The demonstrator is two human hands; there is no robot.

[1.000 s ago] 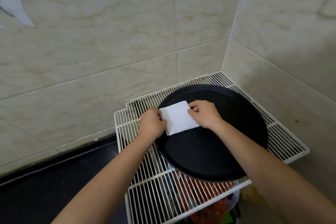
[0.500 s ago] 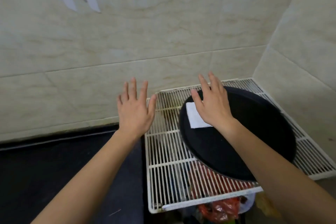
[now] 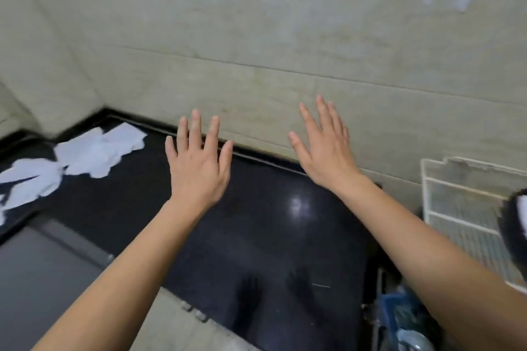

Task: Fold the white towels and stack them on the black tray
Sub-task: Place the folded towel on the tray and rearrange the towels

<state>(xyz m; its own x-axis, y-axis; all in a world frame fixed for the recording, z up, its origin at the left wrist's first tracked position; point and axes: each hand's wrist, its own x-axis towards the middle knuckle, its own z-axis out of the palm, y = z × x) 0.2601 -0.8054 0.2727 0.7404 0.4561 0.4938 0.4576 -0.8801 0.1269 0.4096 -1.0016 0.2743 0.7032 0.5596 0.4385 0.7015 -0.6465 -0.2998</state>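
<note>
1. Both hands, left hand and right hand, hover flat with fingers spread above the black counter.
2. Loose white towels lie far left.
3. The wire rack and black tray edge sit far right.

Setting is judged a domestic kitchen or utility corner. A glossy black stone countertop is backed by beige marble-patterned wall tiles. A white wire rack is set just right of the countertop. Crumpled white towels are seen at its far left.
</note>
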